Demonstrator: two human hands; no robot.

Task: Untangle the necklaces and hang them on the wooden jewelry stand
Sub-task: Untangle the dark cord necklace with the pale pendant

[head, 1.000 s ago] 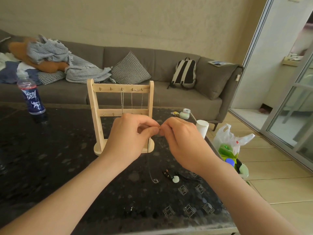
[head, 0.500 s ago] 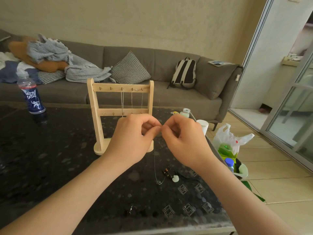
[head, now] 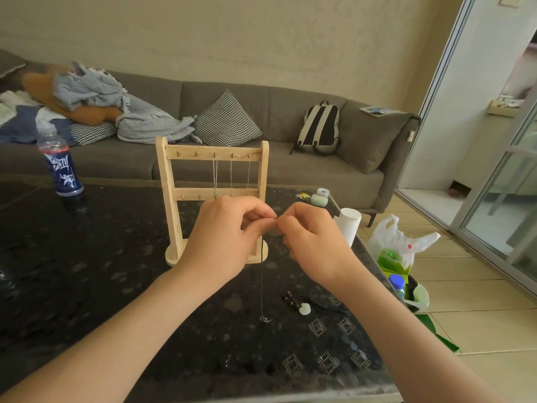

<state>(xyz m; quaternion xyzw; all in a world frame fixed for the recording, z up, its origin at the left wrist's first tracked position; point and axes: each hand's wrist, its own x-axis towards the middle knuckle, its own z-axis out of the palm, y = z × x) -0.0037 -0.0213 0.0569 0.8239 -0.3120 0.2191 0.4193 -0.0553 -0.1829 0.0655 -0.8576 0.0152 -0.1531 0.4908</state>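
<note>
Centre frame: your left hand (head: 223, 237) and right hand (head: 313, 245) both pinch the top of a thin necklace (head: 262, 286) that dangles toward the dark table (head: 87, 271), just before the wooden jewelry stand (head: 167, 184), where three chains (head: 231, 175) already hang.

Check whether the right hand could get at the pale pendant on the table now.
Probably yes: the pale pendant lies uncovered on the table, near the right hand, nothing between. But that hand and the left hand both pinch a thin chain, so it must let go first.
</note>
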